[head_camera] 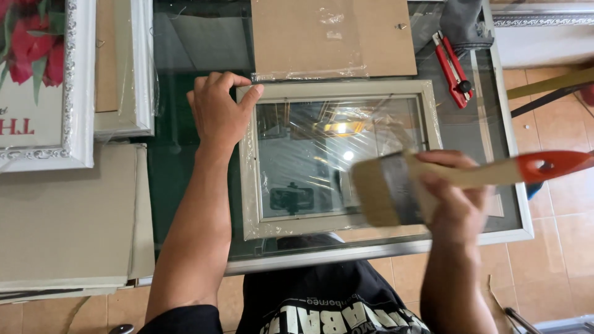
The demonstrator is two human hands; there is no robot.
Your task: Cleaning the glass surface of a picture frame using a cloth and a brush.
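Note:
A pale grey picture frame point(339, 90) with a glass pane, partly wrapped in clear film, lies flat on a glass-topped table point(512, 179). My left hand point(218, 111) rests on the frame's top left corner, fingers spread and pressing down. My right hand point(455, 201) grips a wide flat paintbrush point(396, 188) with tan bristles, a wooden handle and a red end. The bristles hover over the lower right part of the frame's glass.
A brown backing board point(331, 37) lies beyond the frame. A red utility knife point(453, 69) sits at the table's far right. To the left are a white ornate frame point(77, 80) with a flower picture and stacked cardboard sheets point(68, 216). Tiled floor lies below.

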